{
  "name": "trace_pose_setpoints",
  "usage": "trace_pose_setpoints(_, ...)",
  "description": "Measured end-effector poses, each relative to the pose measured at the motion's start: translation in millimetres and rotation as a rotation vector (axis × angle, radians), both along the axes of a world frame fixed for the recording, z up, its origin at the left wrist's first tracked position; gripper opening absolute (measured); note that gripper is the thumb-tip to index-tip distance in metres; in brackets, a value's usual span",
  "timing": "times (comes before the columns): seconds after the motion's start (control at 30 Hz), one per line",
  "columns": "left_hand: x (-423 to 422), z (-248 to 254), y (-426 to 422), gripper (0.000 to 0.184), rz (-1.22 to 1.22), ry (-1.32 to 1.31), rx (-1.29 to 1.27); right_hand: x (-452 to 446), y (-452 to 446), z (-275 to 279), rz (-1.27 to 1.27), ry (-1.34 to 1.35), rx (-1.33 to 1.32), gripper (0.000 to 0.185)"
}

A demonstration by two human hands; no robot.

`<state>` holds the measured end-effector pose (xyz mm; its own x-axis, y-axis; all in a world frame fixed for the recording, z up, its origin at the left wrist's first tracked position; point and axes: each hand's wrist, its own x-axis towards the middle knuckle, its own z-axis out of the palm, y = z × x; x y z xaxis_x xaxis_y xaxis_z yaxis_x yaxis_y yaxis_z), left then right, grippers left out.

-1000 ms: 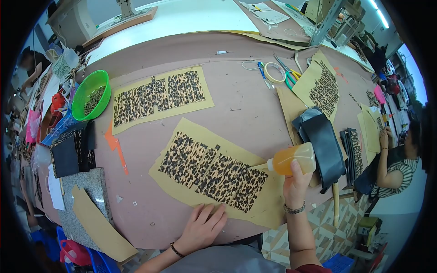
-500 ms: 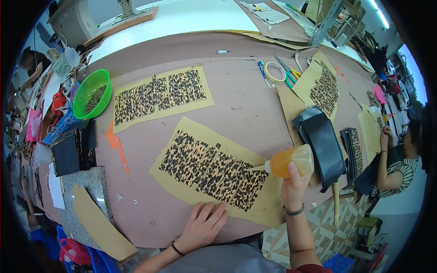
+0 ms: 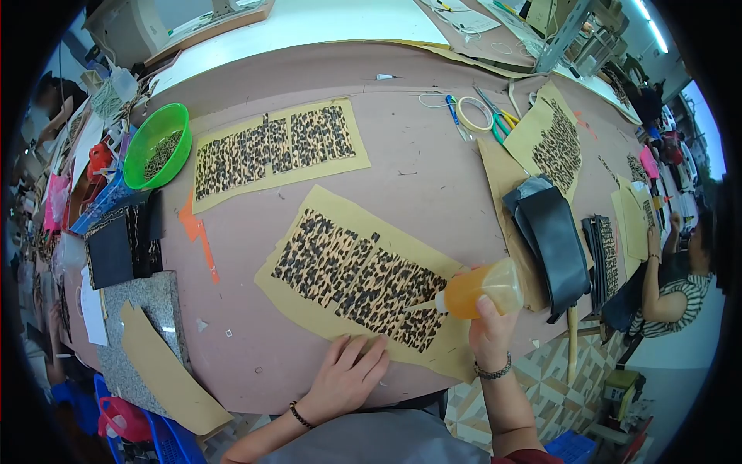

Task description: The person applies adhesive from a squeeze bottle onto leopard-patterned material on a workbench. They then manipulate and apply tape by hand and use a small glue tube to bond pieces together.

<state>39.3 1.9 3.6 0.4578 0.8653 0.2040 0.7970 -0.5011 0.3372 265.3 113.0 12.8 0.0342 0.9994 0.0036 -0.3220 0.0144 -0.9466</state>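
My right hand is wrapped round a plastic bottle of amber liquid, tilted so that its thin nozzle points left over the leopard-print pieces. Those pieces lie on a yellowish paper sheet in front of me. My left hand rests flat with fingers spread on the sheet's lower edge. Farther back is a second sheet with leopard-print strips. Whether the nozzle tip touches the print, I cannot tell.
A green bowl of small parts stands left, above dark folded pieces and a stone slab. Right are a black pouch, a tape roll and scissors. A co-worker sits far right.
The bottle in my right hand has moved left and its nozzle now lies farther in over the print. My left hand stays on the sheet's edge. The whole view has shifted slightly.
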Motion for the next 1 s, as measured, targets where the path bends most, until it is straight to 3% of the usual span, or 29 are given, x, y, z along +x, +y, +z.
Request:
trace_pose_setpoints(0.73, 1.3, 2.4, 1.3, 0.032, -0.001, 0.002, 0.011, -12.7, -23.2, 7.5, 0.089, 0.01, -0.019, 0.062)
trace_pose_setpoints(1.0, 1.4, 1.9, 1.3, 0.031, 0.002, -0.008, 0.015, -2.4, -2.7, 4.9, -0.042, -0.11, 0.059, 0.062)
